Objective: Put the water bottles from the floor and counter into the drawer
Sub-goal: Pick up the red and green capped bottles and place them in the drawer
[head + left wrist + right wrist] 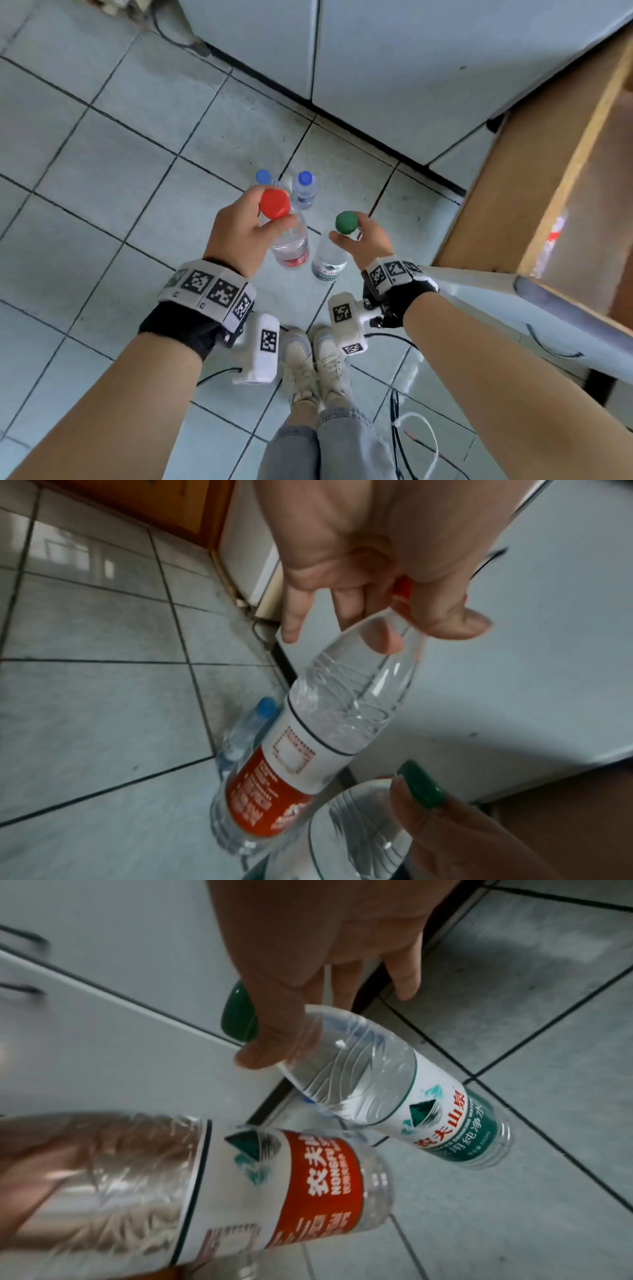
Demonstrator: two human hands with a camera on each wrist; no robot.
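Note:
My left hand grips the neck of a red-capped water bottle with a red and white label, held above the floor. My right hand pinches the neck of a green-capped bottle with a green label, also lifted. Two small blue-capped bottles stand upright on the tiled floor just beyond the left hand. One blue cap shows behind the red-label bottle. An open wooden drawer lies at the right.
White cabinet doors run across the back. The drawer's white front panel juts out near my right wrist. My feet stand below the hands. Cables trail on the floor at lower right.

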